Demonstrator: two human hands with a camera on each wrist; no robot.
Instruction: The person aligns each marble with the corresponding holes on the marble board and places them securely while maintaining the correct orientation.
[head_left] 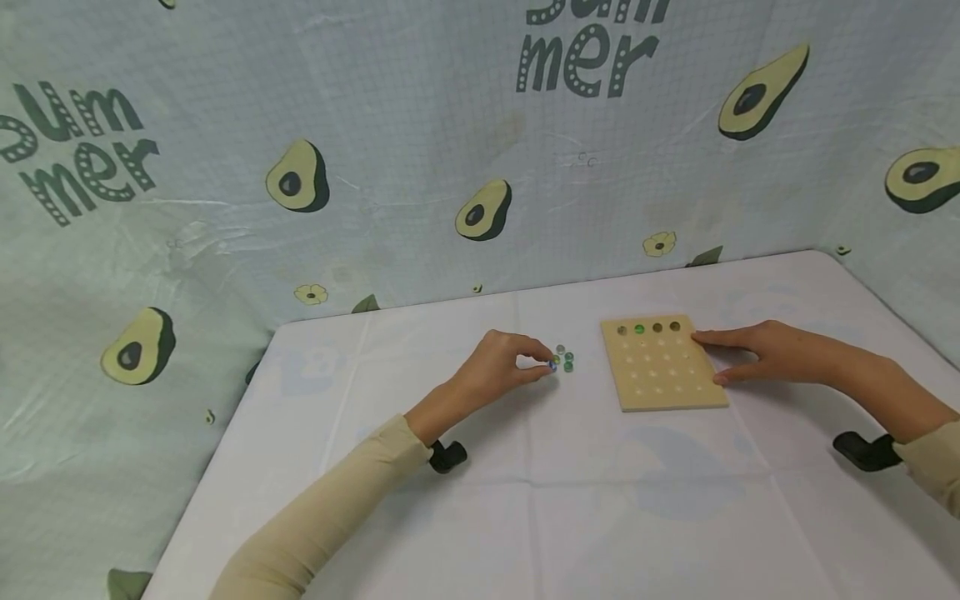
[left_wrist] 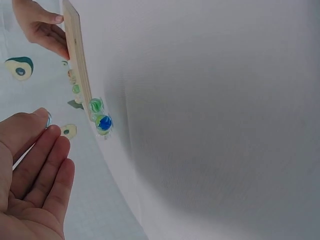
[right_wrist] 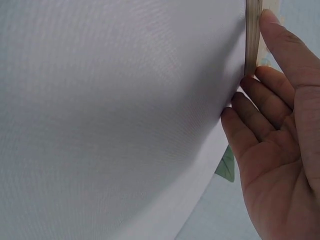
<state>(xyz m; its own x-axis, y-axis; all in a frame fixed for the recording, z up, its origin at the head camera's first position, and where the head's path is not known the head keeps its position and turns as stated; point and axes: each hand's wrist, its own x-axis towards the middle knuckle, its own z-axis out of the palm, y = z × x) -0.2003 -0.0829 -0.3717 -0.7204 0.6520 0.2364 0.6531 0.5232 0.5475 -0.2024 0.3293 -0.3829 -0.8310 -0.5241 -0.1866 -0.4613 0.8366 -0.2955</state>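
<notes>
My left hand (head_left: 501, 367) reaches to a small cluster of glass marbles on the table. In the left wrist view its thumb and index fingertip pinch a clear glass marble (left_wrist: 49, 119), mostly hidden by the fingers. A blue marble (left_wrist: 103, 122) and a green marble (left_wrist: 96, 105) sit in the cluster beyond. To the right lies a square wooden board (head_left: 660, 397) with rows of shallow dimples; several marbles, one of them green (head_left: 639, 329), fill its back row. My right hand (head_left: 783, 354) rests against the board's right edge, fingers extended, thumb at the near part.
A white cloth (head_left: 450, 533) covers the table. Behind it hangs a pale sheet (head_left: 397, 125) printed with avocados and lettering. A black wrist mount (head_left: 447, 457) sits under the left forearm, another black mount (head_left: 866, 451) under the right.
</notes>
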